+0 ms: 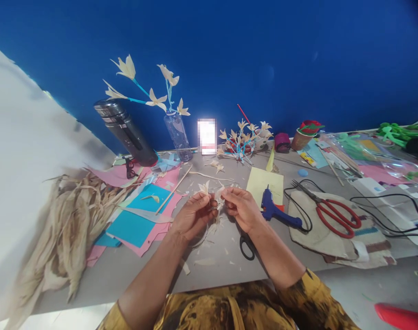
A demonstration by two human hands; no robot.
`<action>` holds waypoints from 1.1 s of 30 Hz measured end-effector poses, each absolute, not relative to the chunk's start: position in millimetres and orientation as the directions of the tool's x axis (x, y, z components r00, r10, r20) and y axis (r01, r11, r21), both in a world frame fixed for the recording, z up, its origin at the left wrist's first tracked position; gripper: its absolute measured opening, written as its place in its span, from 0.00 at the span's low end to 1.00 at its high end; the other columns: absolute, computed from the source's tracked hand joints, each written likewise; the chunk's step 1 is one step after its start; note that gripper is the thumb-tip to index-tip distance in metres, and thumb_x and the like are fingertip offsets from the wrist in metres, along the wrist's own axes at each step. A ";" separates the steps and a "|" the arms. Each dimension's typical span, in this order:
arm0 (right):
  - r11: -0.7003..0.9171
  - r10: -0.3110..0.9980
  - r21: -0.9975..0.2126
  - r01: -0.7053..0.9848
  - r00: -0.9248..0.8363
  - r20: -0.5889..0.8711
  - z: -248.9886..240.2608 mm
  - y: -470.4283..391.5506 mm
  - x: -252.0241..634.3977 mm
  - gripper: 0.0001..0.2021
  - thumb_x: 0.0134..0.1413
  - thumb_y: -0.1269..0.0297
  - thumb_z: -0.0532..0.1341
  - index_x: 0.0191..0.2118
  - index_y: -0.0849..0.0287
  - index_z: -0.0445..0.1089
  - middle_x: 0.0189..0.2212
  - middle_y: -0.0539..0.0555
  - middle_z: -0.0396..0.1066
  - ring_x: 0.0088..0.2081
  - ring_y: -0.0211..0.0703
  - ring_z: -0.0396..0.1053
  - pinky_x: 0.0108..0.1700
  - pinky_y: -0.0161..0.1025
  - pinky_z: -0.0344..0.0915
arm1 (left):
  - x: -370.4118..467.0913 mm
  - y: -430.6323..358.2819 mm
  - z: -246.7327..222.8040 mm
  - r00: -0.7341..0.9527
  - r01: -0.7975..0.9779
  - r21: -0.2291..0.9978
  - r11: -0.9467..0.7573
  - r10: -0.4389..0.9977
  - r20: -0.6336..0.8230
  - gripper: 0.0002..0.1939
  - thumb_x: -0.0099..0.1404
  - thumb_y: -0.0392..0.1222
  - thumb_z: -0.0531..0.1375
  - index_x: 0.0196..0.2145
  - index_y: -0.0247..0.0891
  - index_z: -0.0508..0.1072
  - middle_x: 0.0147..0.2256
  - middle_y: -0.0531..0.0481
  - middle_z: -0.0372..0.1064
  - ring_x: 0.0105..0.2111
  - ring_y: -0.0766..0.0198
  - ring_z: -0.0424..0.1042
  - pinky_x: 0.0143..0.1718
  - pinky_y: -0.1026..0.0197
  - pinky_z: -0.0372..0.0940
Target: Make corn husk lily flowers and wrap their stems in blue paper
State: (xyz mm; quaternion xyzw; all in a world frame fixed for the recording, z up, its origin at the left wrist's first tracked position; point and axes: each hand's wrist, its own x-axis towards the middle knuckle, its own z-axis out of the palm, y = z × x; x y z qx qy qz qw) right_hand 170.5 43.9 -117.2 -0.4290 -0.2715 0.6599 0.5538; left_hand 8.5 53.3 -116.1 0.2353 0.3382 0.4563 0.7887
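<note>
My left hand point(197, 211) pinches a small cream husk flower point(204, 187) between thumb and finger, its petals pointing up. Close beside it on the right, my right hand point(238, 206) has thumb and fingers pressed on a pale piece of husk point(220, 192). Both hands are over the middle of the grey table point(222, 270), where husk scraps lie beneath them. Black scissor handles point(247, 247) show under my right forearm. A blue glue gun point(276, 211) lies to the right of my right hand.
Dried husks point(57, 229) and blue sheets point(131, 224) lie left. Behind stand a dark flask point(129, 133), a clear bottle point(178, 135) with husk flowers, and a flower cluster point(242, 142). Red-handled scissors point(338, 217) rest on a cloth point(312, 233) at right, near cables.
</note>
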 end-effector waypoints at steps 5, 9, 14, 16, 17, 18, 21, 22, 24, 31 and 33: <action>-0.205 0.964 -0.875 -0.440 0.066 -0.259 -117.7 42.5 167.4 0.17 0.35 0.52 0.74 0.25 0.60 0.74 0.15 0.42 0.52 0.18 0.28 0.44 0.19 0.30 0.38 | 13.1 50.2 -113.4 0.282 -0.527 0.748 0.404 0.913 -0.295 0.11 0.50 0.37 0.75 0.27 0.34 0.76 0.31 0.50 0.74 0.33 0.64 0.74 0.35 0.62 0.69; -0.184 0.965 -0.891 -0.416 0.096 -0.245 -116.5 41.1 164.9 0.18 0.33 0.51 0.75 0.25 0.60 0.74 0.15 0.42 0.53 0.18 0.28 0.44 0.19 0.31 0.38 | 16.8 49.2 -112.2 0.263 -0.476 0.807 0.351 0.932 -0.250 0.12 0.49 0.38 0.75 0.25 0.34 0.76 0.27 0.50 0.74 0.31 0.66 0.74 0.36 0.63 0.68; -0.178 0.973 -0.886 -0.429 0.058 -0.224 -118.1 40.0 164.4 0.17 0.34 0.54 0.75 0.26 0.61 0.73 0.17 0.42 0.57 0.18 0.27 0.46 0.20 0.31 0.39 | 17.5 50.5 -114.8 0.241 -0.493 0.810 0.318 0.944 -0.224 0.12 0.50 0.38 0.75 0.25 0.35 0.75 0.25 0.53 0.72 0.28 0.69 0.71 0.36 0.64 0.66; -0.189 0.973 -0.882 -0.432 0.035 -0.226 -118.6 39.9 164.9 0.17 0.34 0.55 0.75 0.28 0.61 0.74 0.17 0.43 0.58 0.18 0.27 0.47 0.19 0.31 0.40 | 16.6 51.3 -116.6 0.241 -0.489 0.818 0.302 0.948 -0.205 0.11 0.50 0.38 0.74 0.25 0.35 0.75 0.25 0.53 0.72 0.28 0.69 0.71 0.36 0.64 0.66; -0.193 0.974 -0.881 -0.433 0.026 -0.226 -118.6 39.8 165.1 0.16 0.35 0.56 0.74 0.29 0.61 0.74 0.17 0.43 0.59 0.18 0.27 0.47 0.19 0.30 0.40 | 16.1 51.7 -117.3 0.241 -0.486 0.824 0.291 0.951 -0.194 0.11 0.51 0.38 0.74 0.25 0.35 0.75 0.25 0.52 0.72 0.27 0.68 0.70 0.35 0.64 0.66; -0.195 0.974 -0.880 -0.433 0.015 -0.224 -118.2 39.6 165.2 0.16 0.35 0.57 0.74 0.29 0.60 0.74 0.17 0.43 0.60 0.18 0.27 0.47 0.19 0.30 0.41 | 15.8 51.9 -117.9 0.238 -0.484 0.829 0.281 0.954 -0.184 0.11 0.51 0.38 0.74 0.25 0.35 0.75 0.25 0.52 0.72 0.27 0.68 0.70 0.35 0.64 0.66; -0.184 0.981 -0.884 -0.429 -0.021 -0.194 -116.0 38.9 164.7 0.15 0.36 0.57 0.74 0.30 0.60 0.75 0.18 0.44 0.63 0.18 0.28 0.50 0.20 0.30 0.43 | 16.0 51.8 -118.2 0.223 -0.479 0.837 0.264 0.959 -0.175 0.11 0.51 0.38 0.74 0.25 0.35 0.75 0.25 0.52 0.72 0.27 0.68 0.70 0.35 0.64 0.65; -0.177 0.983 -0.884 -0.432 -0.030 -0.182 -115.2 38.7 164.2 0.15 0.37 0.57 0.74 0.30 0.60 0.75 0.19 0.45 0.64 0.19 0.28 0.50 0.20 0.30 0.43 | 16.5 51.5 -118.0 0.216 -0.479 0.838 0.260 0.961 -0.175 0.11 0.50 0.38 0.74 0.26 0.35 0.76 0.25 0.52 0.72 0.27 0.69 0.70 0.35 0.64 0.65; -0.167 0.985 -0.878 -0.448 -0.032 -0.171 -114.2 38.2 162.7 0.16 0.36 0.56 0.75 0.29 0.60 0.75 0.19 0.46 0.65 0.19 0.28 0.51 0.20 0.30 0.43 | 18.0 50.6 -117.1 0.205 -0.482 0.839 0.252 0.964 -0.171 0.11 0.49 0.38 0.74 0.26 0.35 0.76 0.25 0.52 0.73 0.27 0.68 0.70 0.35 0.64 0.65; -0.202 0.972 -0.809 -0.552 -0.010 -0.236 -114.9 39.3 159.2 0.16 0.34 0.58 0.75 0.24 0.59 0.69 0.16 0.42 0.57 0.19 0.28 0.48 0.19 0.28 0.41 | 19.9 48.7 -115.6 0.209 -0.468 0.842 0.267 0.960 -0.188 0.12 0.48 0.39 0.75 0.24 0.35 0.75 0.24 0.53 0.72 0.27 0.68 0.70 0.34 0.64 0.65; -0.181 0.974 -0.797 -0.576 0.007 -0.226 -114.3 40.1 160.7 0.15 0.33 0.60 0.74 0.23 0.59 0.69 0.16 0.43 0.59 0.19 0.28 0.50 0.19 0.28 0.42 | 18.2 49.5 -115.3 0.219 -0.471 0.838 0.276 0.957 -0.192 0.12 0.49 0.39 0.75 0.25 0.34 0.75 0.26 0.52 0.72 0.27 0.69 0.70 0.34 0.64 0.65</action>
